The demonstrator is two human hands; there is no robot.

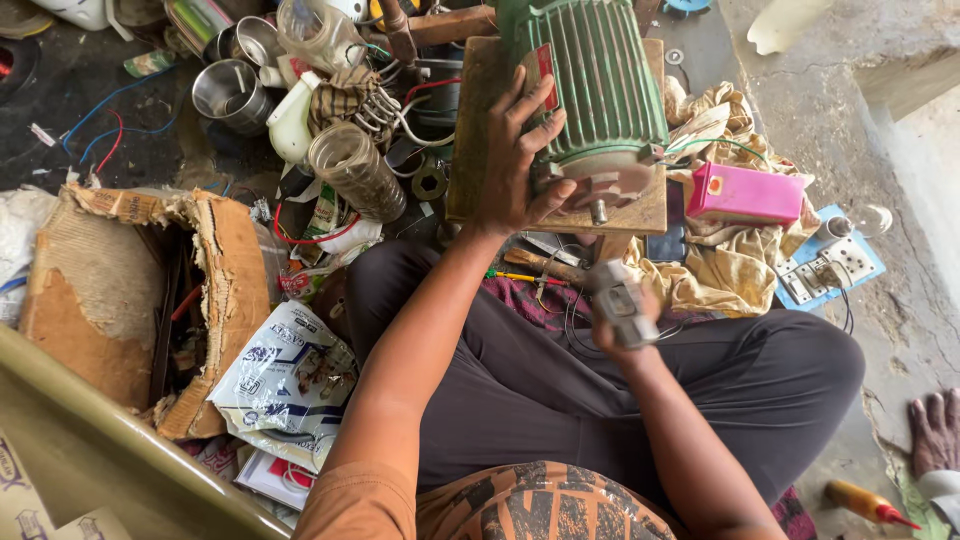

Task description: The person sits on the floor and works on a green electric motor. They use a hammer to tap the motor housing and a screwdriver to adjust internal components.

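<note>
Green ribbed motor (590,80) with red label, on tan wooden board (480,120). Bright pink box (745,193) on yellowish cloth (720,265). Blue board (830,265) with white sockets. Dark grey trousers (560,390); orange-and-black patterned shirt (530,505). Brown torn cardboard box (140,290). Grey hammer head (622,305).

A torn brown cardboard box (130,290) sits far left, a shiny steel cup (228,95) behind it; a pink rectangular plastic box (745,193) lies on crumpled yellowish cloth (725,265).

Red rect. label (545,72) on green motor (600,80), left side. Pink box (745,193) just right of motor. Torn brown carton (140,290) far left; white printed bag (285,385) below-left of motor.
</note>
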